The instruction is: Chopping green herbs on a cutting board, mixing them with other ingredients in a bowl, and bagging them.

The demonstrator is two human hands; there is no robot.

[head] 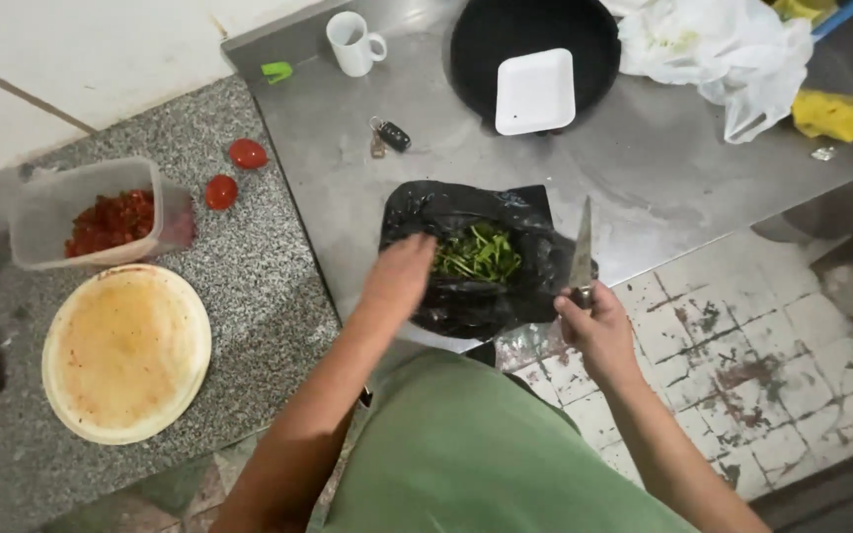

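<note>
From the head view, the left hand [402,271] reaches into a crumpled black plastic bag [476,296] of chopped green herbs [479,254] on the steel surface [426,178]; whether its grip closes on anything I cannot tell. The right hand [599,331] is clamped on a steel-bladed kitchen knife [581,255], point up, just beside the bag.

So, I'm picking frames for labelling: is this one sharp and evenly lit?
Head view: soft all over, left hand slightly motion-blurred; steel table shows mild glare; knife and greens readable; lower right floor dim.
</note>
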